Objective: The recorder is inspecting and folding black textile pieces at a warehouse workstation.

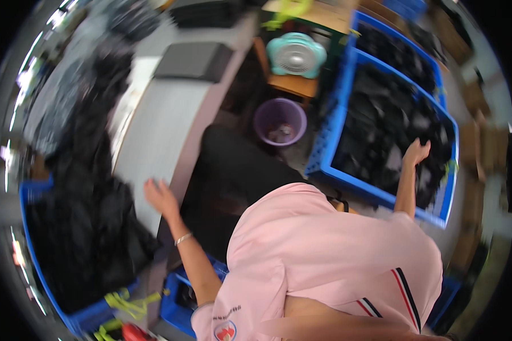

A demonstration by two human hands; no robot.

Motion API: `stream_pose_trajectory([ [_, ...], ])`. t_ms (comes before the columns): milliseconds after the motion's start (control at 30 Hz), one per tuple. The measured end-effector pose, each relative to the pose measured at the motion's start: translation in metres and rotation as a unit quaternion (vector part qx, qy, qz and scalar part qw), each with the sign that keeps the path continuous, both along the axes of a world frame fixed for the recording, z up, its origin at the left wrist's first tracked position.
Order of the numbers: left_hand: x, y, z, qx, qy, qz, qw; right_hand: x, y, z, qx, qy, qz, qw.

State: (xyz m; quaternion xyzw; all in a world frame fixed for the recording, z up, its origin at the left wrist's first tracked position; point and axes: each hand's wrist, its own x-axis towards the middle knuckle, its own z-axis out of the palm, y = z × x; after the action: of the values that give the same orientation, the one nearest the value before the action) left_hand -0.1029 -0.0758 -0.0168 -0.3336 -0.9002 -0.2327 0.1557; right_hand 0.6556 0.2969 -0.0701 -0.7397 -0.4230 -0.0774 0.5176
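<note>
My left hand (161,198) is over the near edge of a long light-grey worktable (162,122), its fingers apart and nothing in them. To the right, my right hand (417,152) reaches into a large blue plastic crate (323,142) piled with black pieces, perhaps fabric (375,122). Its fingers are curled in among the pieces; blur hides what they pinch. Left of my left hand, a heap of black material (91,227) fills another blue crate (37,256) and spills over its rim.
A dark grey box-like block (192,61) sits at the table's far end. A purple bin (280,116) stands on the floor, below a turquoise fan (297,54) on a wooden stool (293,85). Another filled blue crate (435,74) is behind the right one. Cardboard boxes (472,153) line the far right.
</note>
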Motion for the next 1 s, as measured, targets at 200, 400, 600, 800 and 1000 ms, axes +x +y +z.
stream_pose_trajectory([
  [200,0.025,0.021,0.001,0.002,0.026,0.028,0.999,-0.286,-0.067,0.029,-0.020,-0.079,0.486,0.870],
  [400,0.033,0.014,0.010,0.034,0.015,0.053,0.998,-0.475,-0.128,0.086,-0.008,-0.141,0.777,0.613],
  [600,0.062,-0.009,0.052,0.252,-0.099,0.064,0.961,-0.600,-0.170,0.099,0.000,-0.091,0.843,0.530],
  [800,0.077,-0.055,0.070,0.302,-0.081,0.120,0.942,-0.719,-0.243,0.118,0.069,-0.081,0.905,0.413],
  [1000,0.064,-0.075,0.074,0.351,-0.097,0.098,0.926,-0.829,-0.289,0.100,0.199,-0.157,0.893,0.371],
])
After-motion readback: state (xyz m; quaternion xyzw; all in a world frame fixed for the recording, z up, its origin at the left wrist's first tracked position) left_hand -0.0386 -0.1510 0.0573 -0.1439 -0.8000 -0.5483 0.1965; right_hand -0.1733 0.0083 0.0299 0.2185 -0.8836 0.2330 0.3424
